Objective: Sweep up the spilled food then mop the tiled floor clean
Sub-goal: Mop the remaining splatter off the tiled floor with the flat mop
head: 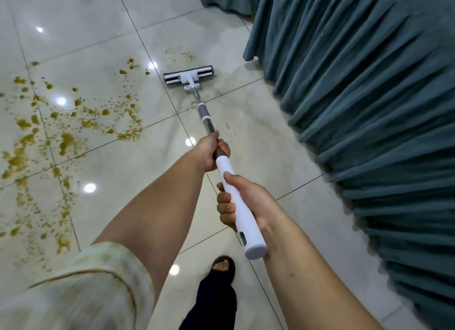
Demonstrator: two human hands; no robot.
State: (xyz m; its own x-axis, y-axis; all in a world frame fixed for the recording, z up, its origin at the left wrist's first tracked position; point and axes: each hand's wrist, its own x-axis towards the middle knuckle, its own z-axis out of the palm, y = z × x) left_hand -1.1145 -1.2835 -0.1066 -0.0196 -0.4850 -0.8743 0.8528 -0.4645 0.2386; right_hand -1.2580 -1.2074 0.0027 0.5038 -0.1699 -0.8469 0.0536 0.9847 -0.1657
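Observation:
A flat mop with a white and grey head lies on the pale tiled floor, its pole running back toward me. My left hand grips the metal pole just above the white handle. My right hand grips that white handle lower down, near its grey end cap. Yellow-brown spilled food is spattered in blobs and specks over the tiles to the left of the mop. A few small specks lie just beyond the mop head, and more lie right of the pole.
A pleated teal curtain hangs along the whole right side, its hem on the floor close to the mop head. My foot in a dark sandal stands on the tiles below the handle. Ceiling lights reflect as bright spots on the floor.

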